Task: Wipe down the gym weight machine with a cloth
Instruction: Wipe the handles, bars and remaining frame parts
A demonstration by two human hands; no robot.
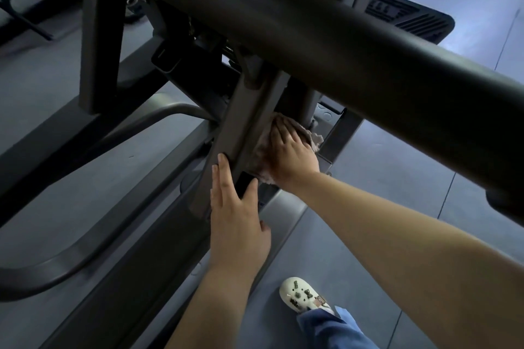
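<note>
1. Pressing a crumpled cloth (307, 137) against the machine's slanted post (241, 133), the right hand (292, 159) lies flat, fingers nearly straight.
2. Left hand (235, 224), at 7 o'clock from the cloth, rests on the post's lower end, fingers straight, thumb spread.
3. White shoe (304, 296) stands on the floor at 6 o'clock.

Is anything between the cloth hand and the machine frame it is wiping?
Only the cloth itself. The right hand presses it flat against the side of the slanted frame post; the left hand rests lower on the same post, clear of it.
</note>
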